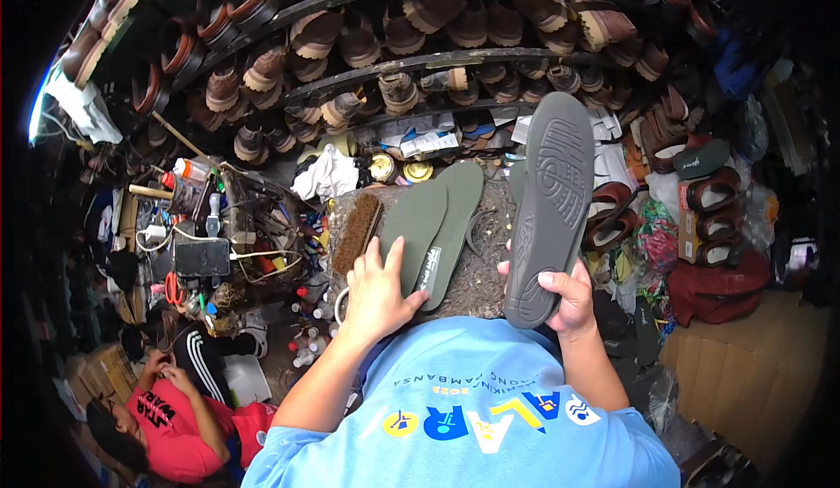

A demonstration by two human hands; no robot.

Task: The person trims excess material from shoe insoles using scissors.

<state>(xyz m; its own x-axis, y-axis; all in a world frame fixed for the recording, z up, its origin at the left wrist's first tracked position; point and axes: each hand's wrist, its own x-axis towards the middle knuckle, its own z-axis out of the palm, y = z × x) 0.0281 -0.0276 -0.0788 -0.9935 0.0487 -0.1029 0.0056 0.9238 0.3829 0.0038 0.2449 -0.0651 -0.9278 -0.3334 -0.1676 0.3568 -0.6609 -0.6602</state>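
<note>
The right hand (569,300) holds a grey shoe sole (551,208). The fingers are curled around its near end, with the thumb on the grey side. The sole is long and thin, like a foot shape, and looks like rubber. The side we see has bumpy lines and small grooves on it. Its long way runs from near to far. The round heel end sits in the hand, and the toe end points far away and a little to the right, up toward the shelves. It stands lifted above the right side of the desk (477,269).

The left hand (378,291) lies flat with its fingers spread. It presses on the near end of a green insole (413,226). A second green insole (455,217) lies just beside it on the right, and the two touch. Both are smooth, flat and soft looking. They also run from near to far, leaning a little to the right.

The desk top is rough and grey, with tiny bits and specks all over. A brown brush (357,233) with stiff short hairs lies on the left side of the desk, just beside the insoles.

Far away, curved shelves (437,59) hold many brown boots with thick bumpy soles. At the near left, another person in a red shirt (175,427) sits low.
</note>
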